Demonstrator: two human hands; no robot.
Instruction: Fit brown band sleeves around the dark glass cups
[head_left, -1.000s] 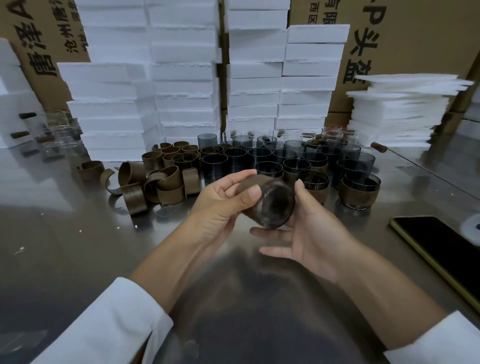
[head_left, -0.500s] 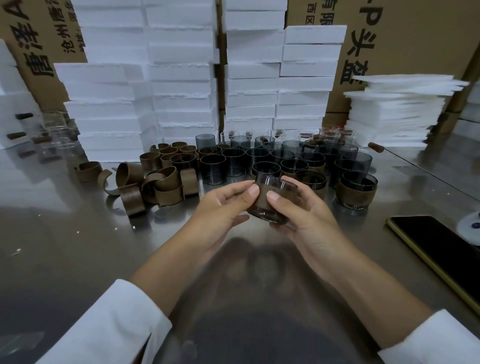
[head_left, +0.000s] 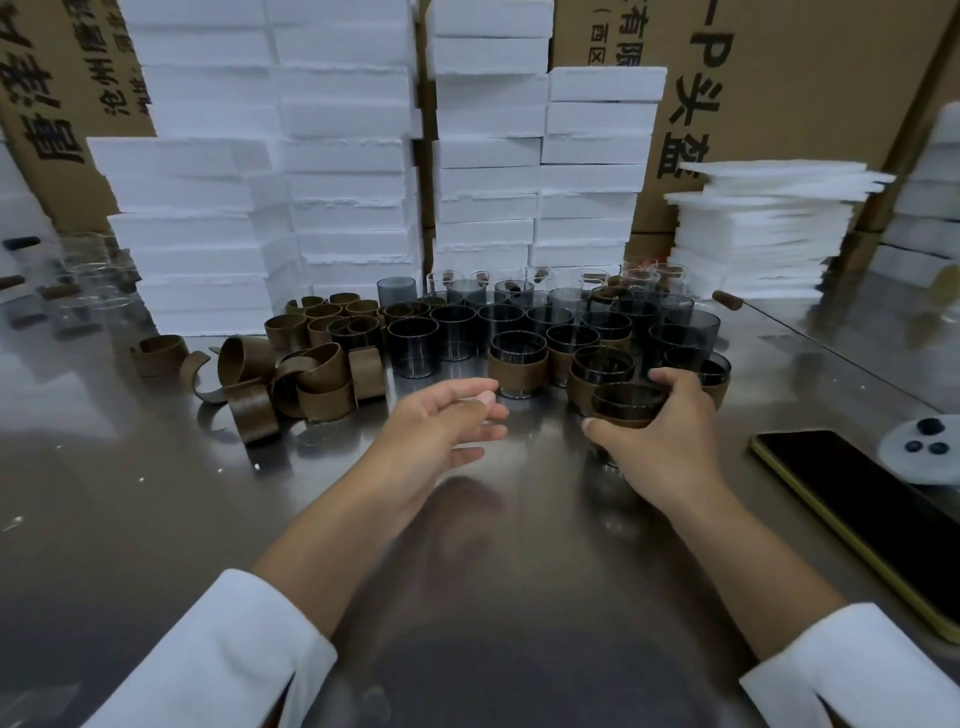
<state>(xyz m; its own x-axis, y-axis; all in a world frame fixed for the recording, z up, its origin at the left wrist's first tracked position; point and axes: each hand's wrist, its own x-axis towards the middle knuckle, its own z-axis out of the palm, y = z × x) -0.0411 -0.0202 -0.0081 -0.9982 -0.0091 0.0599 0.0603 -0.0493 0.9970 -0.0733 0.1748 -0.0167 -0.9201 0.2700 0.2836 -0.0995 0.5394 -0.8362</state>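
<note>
You see two hands: left hand (head_left: 441, 421) and right hand (head_left: 662, 441). Count at least five banded cups (head_left: 518, 370), the held cup (head_left: 628, 408) included. Bare dark glass cups (head_left: 413, 345) number roughly twenty; overlap prevents an exact count. Loose brown bands (head_left: 317, 369) number at least fifteen. Count four tall stacks of foam blocks (head_left: 358, 156), one stack of foam sheets (head_left: 758, 228) and one phone (head_left: 862, 514).

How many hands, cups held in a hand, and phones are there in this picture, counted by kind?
Hands: 2, the left hand empty, the right hand gripping.
Cups held: 1, the dark glass cup in the right hand.
Phones: 1, the phone.
Total: 4.
</note>
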